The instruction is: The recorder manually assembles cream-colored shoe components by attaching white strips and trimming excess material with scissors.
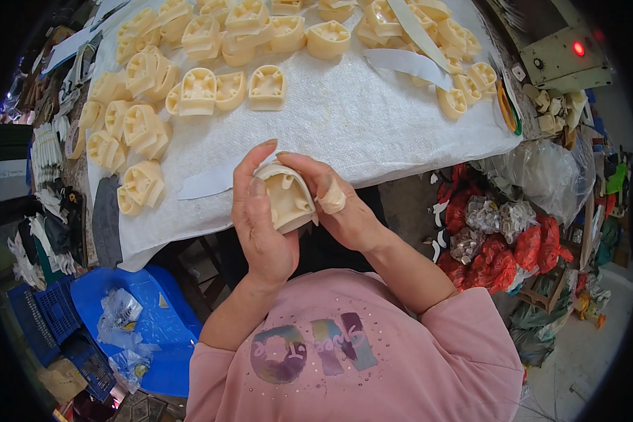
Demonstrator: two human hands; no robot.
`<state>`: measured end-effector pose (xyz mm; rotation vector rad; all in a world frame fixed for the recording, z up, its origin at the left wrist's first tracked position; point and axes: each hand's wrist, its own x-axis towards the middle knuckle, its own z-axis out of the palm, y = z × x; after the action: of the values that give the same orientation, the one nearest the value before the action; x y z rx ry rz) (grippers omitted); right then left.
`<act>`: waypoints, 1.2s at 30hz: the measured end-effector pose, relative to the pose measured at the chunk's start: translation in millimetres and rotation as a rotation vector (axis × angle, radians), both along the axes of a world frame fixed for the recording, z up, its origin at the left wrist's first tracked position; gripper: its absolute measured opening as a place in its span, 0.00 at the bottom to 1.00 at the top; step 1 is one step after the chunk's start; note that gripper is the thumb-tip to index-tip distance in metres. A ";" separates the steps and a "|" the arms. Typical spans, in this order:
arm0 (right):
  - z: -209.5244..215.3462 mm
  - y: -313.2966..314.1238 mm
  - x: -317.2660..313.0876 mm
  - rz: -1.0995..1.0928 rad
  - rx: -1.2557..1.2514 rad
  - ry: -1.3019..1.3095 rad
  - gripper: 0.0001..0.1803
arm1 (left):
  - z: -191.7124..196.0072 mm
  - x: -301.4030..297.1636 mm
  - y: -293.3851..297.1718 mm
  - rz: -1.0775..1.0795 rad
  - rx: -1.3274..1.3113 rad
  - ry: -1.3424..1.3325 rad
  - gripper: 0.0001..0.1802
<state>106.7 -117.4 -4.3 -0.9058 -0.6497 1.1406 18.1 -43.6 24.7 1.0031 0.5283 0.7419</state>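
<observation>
White cloth (380, 130) covers most of the bench (83, 176) across my feed. Below it I see the wearer's pink shirt (415, 352), with a blue tub (169, 344) at the left holding clear plastic bags (119, 320). Red bags (496, 264) lie on the floor at the right. Hollow cream pieces (267, 88) crowd the far and left parts of the cloth, and pale strips (406, 65) lie among those at the far right.

Just off the cloth's near edge, I have both hands closed around one held piece (288, 197), its hollow side turned up toward my camera. My left hand (260, 232) grips its left side, thumb tip at the rim; my right hand (348, 214) wraps its right side, fingers reaching toward the curved far end. Smallest, a beige wrap (333, 198) covers part of a right-hand digit, just beside the piece.
</observation>
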 end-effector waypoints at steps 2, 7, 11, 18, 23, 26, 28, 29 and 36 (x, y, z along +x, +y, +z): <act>8.6 2.9 -0.4 0.002 -0.032 0.020 0.21 | -1.1 0.0 -0.7 -0.006 0.004 -0.023 0.25; 10.9 12.3 -9.7 -0.347 0.151 -0.460 0.15 | -13.7 -0.2 -4.1 0.061 0.202 0.061 0.25; 9.1 7.9 5.4 -0.196 0.068 -0.289 0.14 | -14.2 1.5 -4.9 0.024 0.178 0.047 0.27; 17.0 9.4 8.2 -0.128 -0.009 -0.275 0.11 | -18.9 0.1 -7.8 0.047 0.261 0.090 0.31; 15.2 13.9 9.6 -0.162 0.104 -0.292 0.15 | -3.4 6.0 -3.1 -0.056 0.120 -0.011 0.30; 11.0 7.1 32.0 0.083 -0.022 0.032 0.26 | -0.1 7.1 1.7 -0.079 -0.074 -0.039 0.31; 24.2 15.7 37.0 0.052 -0.017 0.096 0.24 | -16.6 3.3 16.9 -0.482 -0.124 -0.467 0.32; 34.0 19.3 40.5 0.117 -0.146 0.034 0.21 | -14.7 2.9 11.5 -0.487 -0.128 -0.465 0.32; 26.3 19.4 28.6 0.016 -0.136 -0.369 0.14 | -3.9 9.0 -2.9 -0.124 -0.040 -0.011 0.35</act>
<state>135.2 -98.0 22.0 -1.2456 -0.8863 1.0491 27.1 -46.5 20.9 0.9849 0.4651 0.6235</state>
